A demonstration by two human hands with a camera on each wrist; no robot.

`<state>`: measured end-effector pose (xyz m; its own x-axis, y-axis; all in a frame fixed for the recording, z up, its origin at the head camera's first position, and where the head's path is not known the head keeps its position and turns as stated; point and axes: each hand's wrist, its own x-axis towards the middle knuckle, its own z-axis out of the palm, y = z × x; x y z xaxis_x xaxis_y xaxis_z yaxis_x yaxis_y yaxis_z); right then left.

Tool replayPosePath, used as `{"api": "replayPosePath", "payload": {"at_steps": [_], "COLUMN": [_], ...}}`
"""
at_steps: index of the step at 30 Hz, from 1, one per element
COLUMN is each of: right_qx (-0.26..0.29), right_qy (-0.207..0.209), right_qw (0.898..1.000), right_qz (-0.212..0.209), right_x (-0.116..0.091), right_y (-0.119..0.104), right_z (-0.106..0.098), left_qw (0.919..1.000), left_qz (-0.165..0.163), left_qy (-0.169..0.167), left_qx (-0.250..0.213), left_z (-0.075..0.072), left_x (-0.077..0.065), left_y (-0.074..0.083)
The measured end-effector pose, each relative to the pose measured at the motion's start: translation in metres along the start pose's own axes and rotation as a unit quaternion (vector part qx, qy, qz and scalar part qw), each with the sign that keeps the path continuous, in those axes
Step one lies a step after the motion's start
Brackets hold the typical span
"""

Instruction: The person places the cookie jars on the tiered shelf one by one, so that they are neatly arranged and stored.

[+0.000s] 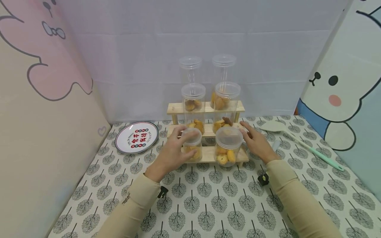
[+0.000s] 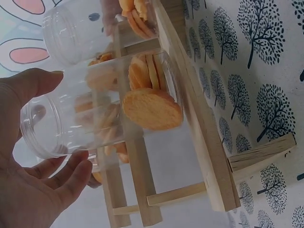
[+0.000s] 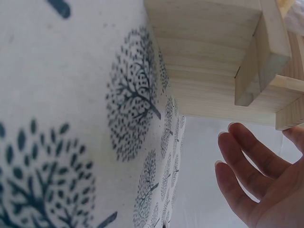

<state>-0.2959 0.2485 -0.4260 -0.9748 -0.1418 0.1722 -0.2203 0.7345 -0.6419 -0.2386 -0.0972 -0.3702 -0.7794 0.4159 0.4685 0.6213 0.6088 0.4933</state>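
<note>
A short clear jar (image 1: 193,153) of round cookies stands at the left of the lowest shelf. My left hand (image 1: 171,153) spreads beside it, thumb on one side and fingers on the other. In the left wrist view the jar (image 2: 152,109) lies between thumb and loosely bent fingers, their tips right at its wall near the lid. My right hand (image 1: 257,142) reaches to the right end of the wooden rack (image 1: 242,155), beside another cookie jar (image 1: 229,145). Its fingers (image 3: 251,175) are extended and hold nothing in the right wrist view.
Taller lidded jars stand on the middle shelf (image 1: 209,127) and top shelf (image 1: 209,106). A printed plate (image 1: 137,137) lies left of the rack; a spatula with a green handle (image 1: 324,158) lies right, on the tree-patterned cloth (image 1: 205,205). Walls border both sides and the back.
</note>
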Motion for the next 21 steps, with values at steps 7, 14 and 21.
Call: {"api": "replayPosePath", "payload": {"at_steps": [7, 14, 21], "right_qx": [-0.005, 0.002, 0.008], "right_qy": [0.006, 0.002, 0.001], "right_qw": [1.0, 1.0, 1.0], "right_qz": [-0.001, 0.001, 0.002], "right_x": [0.0016, 0.0005, -0.0003], "right_y": [-0.0004, -0.001, -0.0004], "right_z": [0.0004, 0.0002, 0.0006], "left_qw": [0.9999, 0.9996, 0.9984], "left_qz": [0.002, -0.012, -0.037], "left_qy": [-0.008, -0.012, -0.03], "left_qx": [0.011, 0.024, 0.028], "left_z": [0.003, 0.0045, 0.0055], "left_x": [0.0014, 0.0019, 0.0029], "left_y": [0.0004, 0.0006, 0.0025]}}
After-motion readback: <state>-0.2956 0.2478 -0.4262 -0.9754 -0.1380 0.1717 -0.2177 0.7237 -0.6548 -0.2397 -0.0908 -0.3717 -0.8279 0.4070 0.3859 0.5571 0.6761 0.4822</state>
